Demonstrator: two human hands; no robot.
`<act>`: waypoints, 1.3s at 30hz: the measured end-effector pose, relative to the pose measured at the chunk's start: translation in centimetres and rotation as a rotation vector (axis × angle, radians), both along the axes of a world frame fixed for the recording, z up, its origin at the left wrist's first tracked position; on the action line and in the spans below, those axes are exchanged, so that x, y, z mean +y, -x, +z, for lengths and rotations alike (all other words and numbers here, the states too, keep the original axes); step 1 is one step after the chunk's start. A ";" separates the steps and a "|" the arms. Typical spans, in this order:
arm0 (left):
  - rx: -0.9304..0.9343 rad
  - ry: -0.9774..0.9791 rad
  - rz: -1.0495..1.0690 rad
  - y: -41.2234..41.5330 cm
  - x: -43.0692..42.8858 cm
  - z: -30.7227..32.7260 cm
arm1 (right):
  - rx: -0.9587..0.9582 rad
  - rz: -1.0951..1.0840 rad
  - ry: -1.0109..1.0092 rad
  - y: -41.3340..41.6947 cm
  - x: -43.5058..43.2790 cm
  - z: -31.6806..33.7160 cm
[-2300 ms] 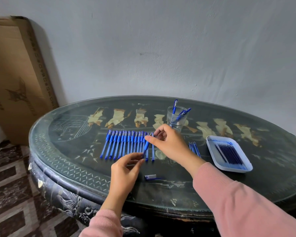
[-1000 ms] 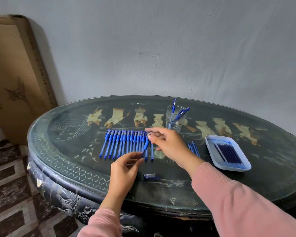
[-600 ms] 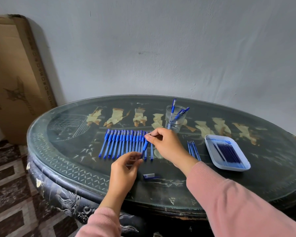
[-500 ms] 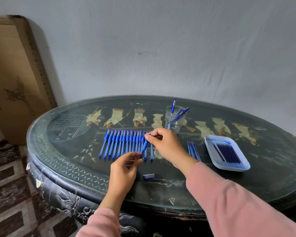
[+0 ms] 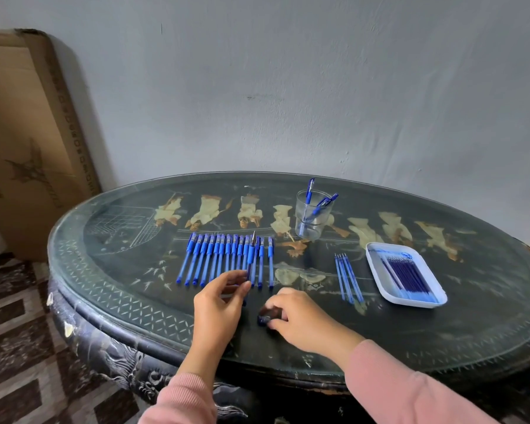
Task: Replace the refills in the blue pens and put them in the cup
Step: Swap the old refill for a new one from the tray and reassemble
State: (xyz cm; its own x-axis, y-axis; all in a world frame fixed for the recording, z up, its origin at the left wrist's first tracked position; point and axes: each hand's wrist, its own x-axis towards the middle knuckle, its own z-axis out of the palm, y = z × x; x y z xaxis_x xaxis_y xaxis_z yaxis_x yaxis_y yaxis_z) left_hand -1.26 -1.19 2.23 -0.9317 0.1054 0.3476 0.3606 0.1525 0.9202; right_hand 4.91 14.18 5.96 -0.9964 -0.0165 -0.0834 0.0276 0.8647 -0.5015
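Left hand: thumb and fingertips pinch the lower end of a blue pen, with its metal tip pointing away from the person. Right hand: curled fingers and thumb pinch a cap lying on the table, just right of the left hand. A row of pens lies just beyond the left hand. The cup, holding three pens, stands beyond the right hand. Loose refills lie between the right hand and a tray.

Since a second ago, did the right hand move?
Yes. The right hand came away from the pen row, toward the near edge of the table, onto the cap.
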 end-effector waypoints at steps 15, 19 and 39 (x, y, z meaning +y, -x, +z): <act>0.001 0.033 -0.086 -0.1 0.3 0.0 | 0.463 -0.464 0.924 3.0 1.6 6.9; 0.009 0.033 -0.082 -0.1 0.3 0.0 | 0.477 -0.409 0.779 3.8 1.1 7.1; 0.008 0.069 -0.067 0.5 0.3 -0.8 | 0.356 -0.358 0.479 3.7 0.6 5.5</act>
State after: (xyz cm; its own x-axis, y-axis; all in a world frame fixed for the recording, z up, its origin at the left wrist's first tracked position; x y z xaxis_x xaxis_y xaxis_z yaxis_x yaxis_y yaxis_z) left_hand -1.73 -0.90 1.45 -0.9190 0.1914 0.3446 0.3792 0.1903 0.9055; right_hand 1.22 14.81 11.49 -0.9127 0.3648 0.1840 0.0326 0.5139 -0.8572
